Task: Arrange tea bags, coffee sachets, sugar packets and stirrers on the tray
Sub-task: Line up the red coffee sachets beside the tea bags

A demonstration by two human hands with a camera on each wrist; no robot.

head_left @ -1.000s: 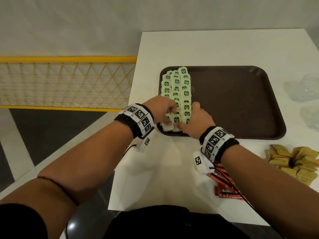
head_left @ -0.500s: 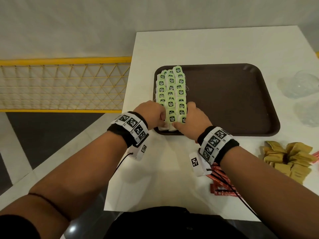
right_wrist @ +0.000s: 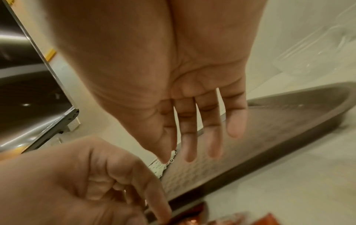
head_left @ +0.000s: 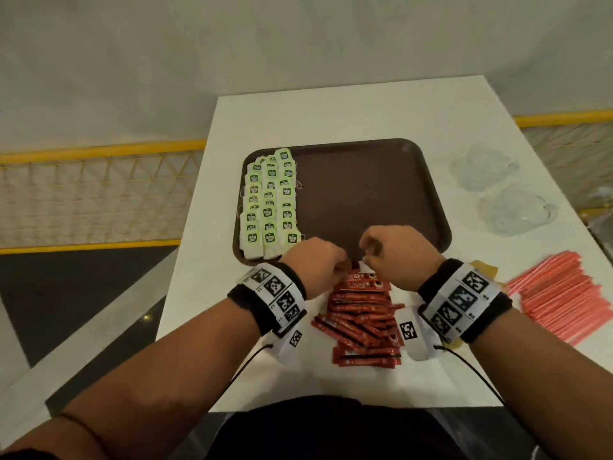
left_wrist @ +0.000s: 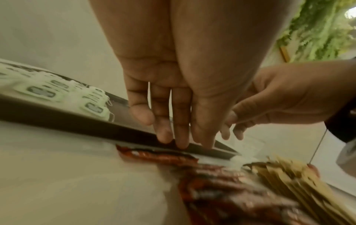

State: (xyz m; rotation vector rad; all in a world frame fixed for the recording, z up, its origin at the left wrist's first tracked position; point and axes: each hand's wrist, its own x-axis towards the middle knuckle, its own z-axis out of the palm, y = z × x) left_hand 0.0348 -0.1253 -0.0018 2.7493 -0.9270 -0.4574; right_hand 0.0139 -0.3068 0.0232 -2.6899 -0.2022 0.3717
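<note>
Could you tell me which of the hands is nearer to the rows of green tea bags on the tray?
Left. The left hand is at the tray's near edge, just right of the nearest tea bags. The right hand is farther right, over the tray's bare part.

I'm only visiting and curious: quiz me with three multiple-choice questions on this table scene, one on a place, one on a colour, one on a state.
1. Where do the tea bags lie?
A. tray's left part
B. tray's right part
C. off the tray

2. What colour are the coffee sachets?
A. blue
B. red
C. white

3. How is the right hand?
A. gripping a cup
B. holding a tea bag
C. empty

Answers: 1 A, they fill the left strip of the brown tray. 2 B, the pile before the tray is red. 3 C, the wrist view shows straight fingers holding nothing.
</note>
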